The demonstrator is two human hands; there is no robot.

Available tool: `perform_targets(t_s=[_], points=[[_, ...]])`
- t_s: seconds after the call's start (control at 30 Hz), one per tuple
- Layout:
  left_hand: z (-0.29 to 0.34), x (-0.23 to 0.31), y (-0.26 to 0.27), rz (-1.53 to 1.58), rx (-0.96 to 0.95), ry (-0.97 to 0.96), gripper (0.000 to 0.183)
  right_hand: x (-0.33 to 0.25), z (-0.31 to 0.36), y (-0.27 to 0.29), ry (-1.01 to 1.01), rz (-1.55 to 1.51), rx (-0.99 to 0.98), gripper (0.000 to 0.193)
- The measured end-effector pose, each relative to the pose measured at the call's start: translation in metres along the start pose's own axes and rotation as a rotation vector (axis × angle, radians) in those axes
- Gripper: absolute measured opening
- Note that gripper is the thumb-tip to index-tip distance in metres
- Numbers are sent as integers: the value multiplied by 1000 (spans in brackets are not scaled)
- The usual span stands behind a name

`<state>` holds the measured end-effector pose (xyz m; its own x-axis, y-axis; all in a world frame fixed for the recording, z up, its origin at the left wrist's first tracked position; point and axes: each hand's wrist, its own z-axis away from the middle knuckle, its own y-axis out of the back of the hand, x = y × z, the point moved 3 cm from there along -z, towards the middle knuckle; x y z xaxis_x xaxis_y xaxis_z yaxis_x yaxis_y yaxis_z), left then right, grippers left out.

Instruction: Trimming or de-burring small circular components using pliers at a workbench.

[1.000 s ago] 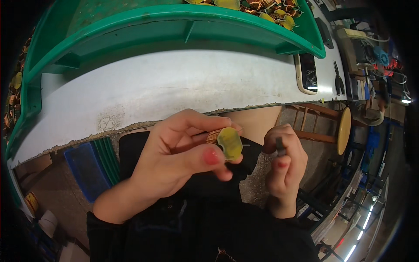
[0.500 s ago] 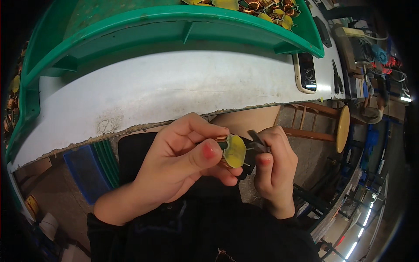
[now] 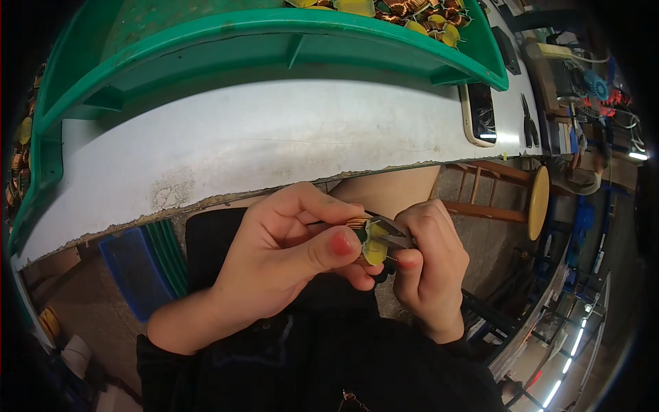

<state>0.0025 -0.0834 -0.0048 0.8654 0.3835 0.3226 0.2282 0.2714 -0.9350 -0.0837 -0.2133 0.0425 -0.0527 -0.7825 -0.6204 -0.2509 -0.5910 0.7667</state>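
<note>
My left hand (image 3: 288,244) is closed on a copper-wound coil (image 3: 374,242) with a yellow end plate, pinched between thumb and fingers above my lap. Thin wire pins stick out from the plate toward the right. My right hand (image 3: 432,257) is wrapped round small pliers (image 3: 397,233). Only their dark metal jaws show; the handles are hidden in the palm. Those jaws lie against the plate's right side, by its pins. Whether they grip a pin, I cannot tell.
Ahead, a green tray (image 3: 288,41) with several similar coils (image 3: 425,17) rests on a white table (image 3: 274,130) with a chipped front edge. To its right lie a phone (image 3: 478,115) and black-handled pliers (image 3: 529,123). A wooden stool (image 3: 537,202) stands right; a blue crate (image 3: 141,271) sits lower left.
The pliers in my right hand have moved left, from just beside the yellow plate to up against it. The coil in my left hand has turned and shifted slightly right.
</note>
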Motion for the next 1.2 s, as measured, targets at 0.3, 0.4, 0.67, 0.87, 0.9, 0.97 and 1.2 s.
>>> perform_targets(t_s=[0.3, 0.4, 0.67, 0.87, 0.9, 0.97, 1.2], points=[[1, 0, -5, -292, 25, -99, 35, 2, 0, 2, -41, 52, -62, 19], [2, 1, -7, -406, 17, -224, 40, 5, 1, -1, -75, 43, -53, 20], [-1, 2, -5, -582, 21, -279, 45, 9, 4, -6, -15, 149, -1, 20], [-1, 1, -4, -647, -2, -347, 43, 12, 6, -3, 99, 285, 50, 20], [-2, 1, -4, -647, -5, -347, 43, 11, 5, -4, 99, 286, 52, 20], [-6, 3, -2, -608, 18, -344, 42, 9, 1, -5, 13, 192, 27, 21], [-12, 21, -8, -446, 71, -406, 46, 20, 9, 3, -225, -446, 196, 23]])
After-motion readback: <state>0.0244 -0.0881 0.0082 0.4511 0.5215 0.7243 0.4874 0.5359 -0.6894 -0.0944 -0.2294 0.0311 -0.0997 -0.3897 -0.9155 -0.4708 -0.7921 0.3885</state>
